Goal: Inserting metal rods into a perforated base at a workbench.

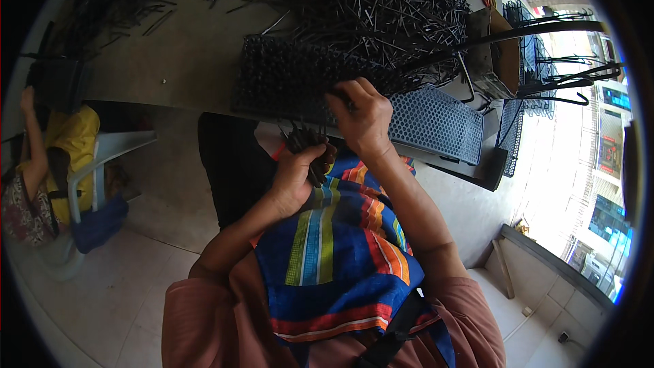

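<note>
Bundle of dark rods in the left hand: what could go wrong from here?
The bundle of dark rods in the left hand sticks out unevenly; some could slip free. The right hand, near the packed rods, might knock some askew. The loose pile behind the perforated tray could spill onto it.

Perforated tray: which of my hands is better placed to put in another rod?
Probably the right. Your right hand is over the tray, beside its uncovered holes; whether it holds anything is unclear. Your left hand is at the tray's near side, gripping a bunch of dark rods.
</note>
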Demonstrator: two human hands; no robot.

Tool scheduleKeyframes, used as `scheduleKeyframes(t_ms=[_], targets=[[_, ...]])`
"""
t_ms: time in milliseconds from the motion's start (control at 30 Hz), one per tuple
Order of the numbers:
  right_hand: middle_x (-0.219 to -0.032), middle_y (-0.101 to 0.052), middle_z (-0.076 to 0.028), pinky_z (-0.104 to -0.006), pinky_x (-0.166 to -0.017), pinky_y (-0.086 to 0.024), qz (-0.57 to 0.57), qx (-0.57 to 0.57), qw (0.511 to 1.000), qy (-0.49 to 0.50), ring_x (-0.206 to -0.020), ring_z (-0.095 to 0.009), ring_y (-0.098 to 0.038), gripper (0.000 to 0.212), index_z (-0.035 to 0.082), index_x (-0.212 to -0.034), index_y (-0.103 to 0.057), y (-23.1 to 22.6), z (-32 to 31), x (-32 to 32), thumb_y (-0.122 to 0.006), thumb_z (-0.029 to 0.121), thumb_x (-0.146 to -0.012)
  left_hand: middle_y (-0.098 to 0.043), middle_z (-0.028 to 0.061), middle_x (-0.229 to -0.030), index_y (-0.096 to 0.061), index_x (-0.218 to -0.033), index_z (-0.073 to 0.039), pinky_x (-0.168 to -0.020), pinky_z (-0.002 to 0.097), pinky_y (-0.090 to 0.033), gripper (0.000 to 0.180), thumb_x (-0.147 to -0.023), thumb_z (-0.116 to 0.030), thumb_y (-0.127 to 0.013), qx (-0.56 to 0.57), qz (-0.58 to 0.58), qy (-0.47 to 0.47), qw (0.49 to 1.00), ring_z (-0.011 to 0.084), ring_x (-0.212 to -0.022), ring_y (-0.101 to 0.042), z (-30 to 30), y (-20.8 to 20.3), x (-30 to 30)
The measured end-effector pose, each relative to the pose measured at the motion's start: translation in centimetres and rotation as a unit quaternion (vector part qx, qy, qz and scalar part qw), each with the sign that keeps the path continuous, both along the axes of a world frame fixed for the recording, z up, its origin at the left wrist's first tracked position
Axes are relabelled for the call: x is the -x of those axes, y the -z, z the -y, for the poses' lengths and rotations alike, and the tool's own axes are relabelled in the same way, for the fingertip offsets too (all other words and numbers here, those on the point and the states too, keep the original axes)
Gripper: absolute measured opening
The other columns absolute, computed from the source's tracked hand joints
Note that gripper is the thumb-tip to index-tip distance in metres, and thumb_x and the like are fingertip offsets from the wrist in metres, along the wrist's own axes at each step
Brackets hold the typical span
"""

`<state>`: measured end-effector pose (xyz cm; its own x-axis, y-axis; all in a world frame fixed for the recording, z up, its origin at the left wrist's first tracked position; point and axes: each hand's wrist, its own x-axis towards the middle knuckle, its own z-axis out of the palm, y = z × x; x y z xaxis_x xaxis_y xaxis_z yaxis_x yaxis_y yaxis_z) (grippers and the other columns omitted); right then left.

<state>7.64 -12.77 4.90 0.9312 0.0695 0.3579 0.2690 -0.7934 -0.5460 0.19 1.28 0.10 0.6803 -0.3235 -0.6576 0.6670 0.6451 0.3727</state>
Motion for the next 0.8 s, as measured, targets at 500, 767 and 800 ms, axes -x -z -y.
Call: scheduleKeyframes(t_ms=[500,767,800], targets=[[-0.065,-0.057,0.002,-0.0193,-0.048,-0.033,-0.245,-0.447,0.858,0.062,-0.054,-0.003,-0.047,0.009,0.002,-0.089,-0.068,1.2,3.2,1.9,-0.071,0.000,-0.081,-0.070,0.0119,-0.094,-0.063,-0.108,-0.003,-0.066,0.0338,-0.056,0.020,-0.088,-0.004,-0.062,-0.046,-0.039,0.046,0.997,0.0204,-0.076,-0.068,0.7,-1.1,-0.8],[-0.081,-0.063,-0.001,-0.0211,-0.064,-0.045,-0.025,-0.242,0.970,-0.010,-0.070,-0.007,-0.056,0.012,0.001,-0.090,-0.067,1.6,2.5,0.5,-0.068,-0.006,-0.080,-0.069,0.0108,-0.091,-0.065,-0.103,-0.002,-0.066,0.0339,-0.055,0.016,-0.088,-0.003,-0.060,-0.058,0.041,0.048,0.996,0.0206,-0.077,-0.068,0.9,-0.6,-0.5],[-0.081,-0.063,-0.001,-0.0211,-0.064,-0.045,-0.025,-0.241,0.970,-0.012,-0.070,-0.007,-0.056,0.012,0.001,-0.090,-0.067,1.4,2.5,0.4,-0.068,-0.006,-0.080,-0.069,0.0089,-0.090,-0.065,-0.103,-0.001,-0.066,0.0335,-0.055,0.016,-0.088,-0.003,-0.059,-0.053,0.042,0.062,0.996,0.0202,-0.077,-0.068,0.8,-0.5,-0.6]])
